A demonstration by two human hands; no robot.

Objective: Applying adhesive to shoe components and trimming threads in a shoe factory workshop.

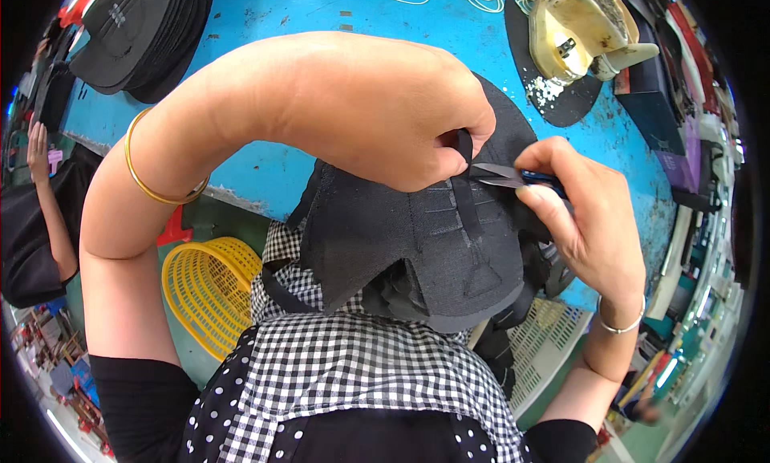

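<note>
My left hand [433, 118] reaches across the middle and pinches a black strap [466, 210] between thumb and fingers, drawing it up from a black fabric piece [361, 230]. That piece spreads over my lap and the table edge, with stitched lines and a V-shaped notch at its near side. In my right hand [589, 210] is a small pair of scissors [499, 174] with dark blue handles. Its two blades stand apart, their tips right beside the strap just below my left fingertips. Whether the blades touch the strap, I cannot tell.
A blue table [265, 170] lies ahead. Black fabric pieces [144, 38] are stacked at its far left. Far right stands a stained cream container [565, 30] near white crumbs. Below are a yellow basket [212, 294] and a pale crate [545, 347]. Another person's hand [38, 152] shows at left.
</note>
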